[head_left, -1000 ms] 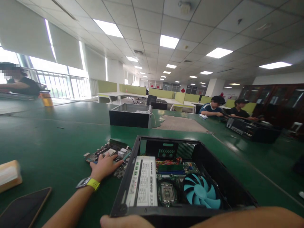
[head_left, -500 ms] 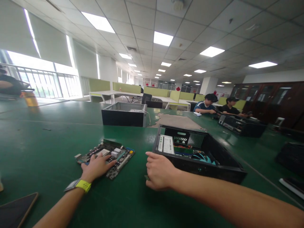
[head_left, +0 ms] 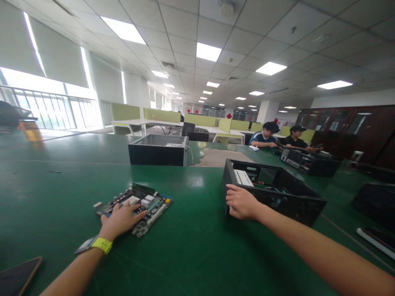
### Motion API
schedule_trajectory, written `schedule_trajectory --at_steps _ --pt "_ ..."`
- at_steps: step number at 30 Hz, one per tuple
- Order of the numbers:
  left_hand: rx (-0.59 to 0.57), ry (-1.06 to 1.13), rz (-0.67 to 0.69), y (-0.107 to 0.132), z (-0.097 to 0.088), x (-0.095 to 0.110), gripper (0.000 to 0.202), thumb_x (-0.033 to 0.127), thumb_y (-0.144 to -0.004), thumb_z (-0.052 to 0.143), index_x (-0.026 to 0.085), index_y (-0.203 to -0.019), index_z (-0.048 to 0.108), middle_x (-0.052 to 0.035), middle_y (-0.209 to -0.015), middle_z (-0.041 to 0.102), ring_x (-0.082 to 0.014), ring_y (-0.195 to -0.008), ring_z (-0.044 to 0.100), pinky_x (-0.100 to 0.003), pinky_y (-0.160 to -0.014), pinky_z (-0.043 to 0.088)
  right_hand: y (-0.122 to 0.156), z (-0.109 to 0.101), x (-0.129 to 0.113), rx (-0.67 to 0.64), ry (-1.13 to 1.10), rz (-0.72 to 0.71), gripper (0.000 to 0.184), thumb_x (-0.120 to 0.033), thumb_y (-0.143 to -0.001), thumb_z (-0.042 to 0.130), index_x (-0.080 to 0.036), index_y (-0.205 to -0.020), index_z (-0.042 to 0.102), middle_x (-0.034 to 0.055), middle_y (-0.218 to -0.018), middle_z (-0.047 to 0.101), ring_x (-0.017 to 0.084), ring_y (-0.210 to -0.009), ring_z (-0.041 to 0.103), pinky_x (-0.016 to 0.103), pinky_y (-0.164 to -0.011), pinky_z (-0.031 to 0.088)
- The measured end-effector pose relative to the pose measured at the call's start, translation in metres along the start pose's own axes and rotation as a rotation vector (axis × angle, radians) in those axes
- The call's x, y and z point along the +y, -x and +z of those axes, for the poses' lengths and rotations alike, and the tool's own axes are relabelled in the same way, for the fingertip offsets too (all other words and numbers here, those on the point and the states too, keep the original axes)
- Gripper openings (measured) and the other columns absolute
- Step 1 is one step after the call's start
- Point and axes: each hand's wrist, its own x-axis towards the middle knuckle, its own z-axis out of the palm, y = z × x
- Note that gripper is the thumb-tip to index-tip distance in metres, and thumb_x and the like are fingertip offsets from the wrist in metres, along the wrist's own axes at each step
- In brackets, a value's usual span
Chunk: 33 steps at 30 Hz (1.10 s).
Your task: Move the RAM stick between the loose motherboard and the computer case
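My left hand (head_left: 121, 220) lies with its fingers spread on a motherboard (head_left: 156, 211), which rests flat on the green table; the palm and fingers cover the board's near left part. My right hand (head_left: 243, 202) is closed at the near left corner of an open black computer case (head_left: 286, 207), fingers curled against its wall. A white-labelled power supply (head_left: 243, 178) shows inside the case, with some wires behind the near wall. Part of what lies under the curled fingers is hidden.
Behind the motherboard stands another open case (head_left: 157, 154). A bare, torn patch (head_left: 222, 157) marks the table cover. Two people sit at the far right near another computer case (head_left: 310, 162). A dark flat object (head_left: 18, 275) lies at the lower left; an orange container (head_left: 31, 130) stands far left.
My right hand and the computer case have moved right and away from me, and less of the case's inside shows. My left hand stays on the motherboard. The view has shifted slightly.
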Motion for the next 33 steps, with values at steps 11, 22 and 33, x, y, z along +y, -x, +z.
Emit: schedule_trajectory --at_steps 11,22,33 --pt "-0.017 -0.042 -0.006 -0.002 0.002 -0.004 0.071 0.075 -0.07 0.033 0.032 -0.122 0.057 -0.0136 -0.141 0.037 -0.0489 -0.127 0.024 -0.077 -0.087 0.015 0.061 0.016 0.045 0.041 -0.012 0.022 0.019 -0.018 -0.073 0.047 -0.02 -0.068 0.066 0.0034 -0.075 0.065 0.018 -0.087 0.053 0.041 -0.109 0.02" --pt "0.003 -0.013 0.021 -0.002 0.003 -0.008 0.068 0.075 -0.068 0.038 0.032 -0.116 0.061 -0.0109 -0.137 0.044 -0.0477 -0.125 0.027 -0.076 -0.088 0.015 0.061 0.032 0.056 0.042 0.07 0.067 0.019 -0.019 -0.072 0.048 -0.019 -0.065 0.066 0.0035 -0.071 0.064 0.018 -0.086 0.053 0.04 -0.111 0.018" --pt "-0.023 -0.066 0.001 0.02 -0.009 0.019 0.065 0.068 -0.073 0.034 0.031 -0.121 0.057 -0.011 -0.138 0.043 -0.0427 -0.129 0.027 -0.074 -0.09 0.019 0.05 0.036 0.04 0.114 0.087 0.218 0.022 -0.021 -0.076 0.049 -0.02 -0.06 0.064 0.0026 -0.06 0.061 0.017 -0.076 0.052 0.04 -0.107 0.021"
